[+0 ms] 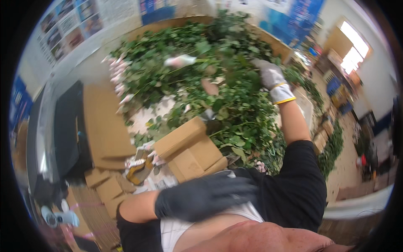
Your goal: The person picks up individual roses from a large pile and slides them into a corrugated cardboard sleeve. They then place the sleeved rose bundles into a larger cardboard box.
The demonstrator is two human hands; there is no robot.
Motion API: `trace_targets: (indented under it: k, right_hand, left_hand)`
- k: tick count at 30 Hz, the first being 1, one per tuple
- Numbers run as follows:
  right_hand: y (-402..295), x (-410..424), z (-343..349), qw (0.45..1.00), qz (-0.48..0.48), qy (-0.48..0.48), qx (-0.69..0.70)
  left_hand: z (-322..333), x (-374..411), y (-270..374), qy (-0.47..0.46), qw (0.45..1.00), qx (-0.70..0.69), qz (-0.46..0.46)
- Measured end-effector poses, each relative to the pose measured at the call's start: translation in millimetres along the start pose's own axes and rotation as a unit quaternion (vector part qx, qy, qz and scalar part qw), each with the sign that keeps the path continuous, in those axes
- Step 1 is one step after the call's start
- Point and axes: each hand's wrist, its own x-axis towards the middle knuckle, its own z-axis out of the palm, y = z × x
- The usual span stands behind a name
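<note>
My left hand (204, 200), in a dark glove, is held across my chest, blurred by motion, with its fingers pointing right; whether it holds anything cannot be told. My right hand (269, 75), in a pale knitted glove with a yellow-edged cuff, reaches over the heap of leafy stems (233, 104). Beside it runs a stem with a blurred pink-and-white wrapped flower head (180, 61) pointing left; the fingers are too blurred to show a grip. More wrapped pink flower heads (118, 74) line the heap's left edge. An opened cardboard box (192, 149) sits in front of me.
A large cardboard sheet (105, 126) lies at left, beside dark panels (69, 126). Stacked flat cardboard (91, 214) and a small pale-blue fan (64, 217) are at lower left. More cut greenery (332, 151) and small boxes (321, 140) stand along the right.
</note>
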Motion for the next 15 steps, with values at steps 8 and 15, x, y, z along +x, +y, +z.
trace_targets:
  k: [8,15]
  right_hand:
    - [-81.8,-78.4,-60.4,0.987,-0.083,0.040,-0.133]
    - [-115.9,-180.7,-11.5,0.993,-0.077,-0.080,0.051]
  left_hand:
    - [14.9,21.8,21.4,0.134,0.984,-0.006,0.118]
    - [83.4,-123.7,-84.5,0.346,0.857,0.106,-0.367]
